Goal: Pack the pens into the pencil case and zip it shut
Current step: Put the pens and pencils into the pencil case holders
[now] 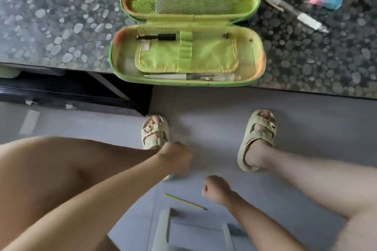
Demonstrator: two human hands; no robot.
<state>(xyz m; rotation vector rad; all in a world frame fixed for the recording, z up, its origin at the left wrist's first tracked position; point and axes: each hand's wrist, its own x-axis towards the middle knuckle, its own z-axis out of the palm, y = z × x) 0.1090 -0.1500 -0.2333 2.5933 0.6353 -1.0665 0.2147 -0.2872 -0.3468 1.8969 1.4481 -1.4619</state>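
Pencil case (pixel 247 57) lies open and flat on the speckled table (pixel 51 16). I see a black pen (pixel 156 37) and a clear pen (pixel 191 77) inside its near half. Just right of the case lies a white pen (pixel 293 11). Nearer me than the case, over the floor, my left hand (pixel 175 159) and right hand (pixel 216 189) are both curled into fists, gripping nothing I can see.
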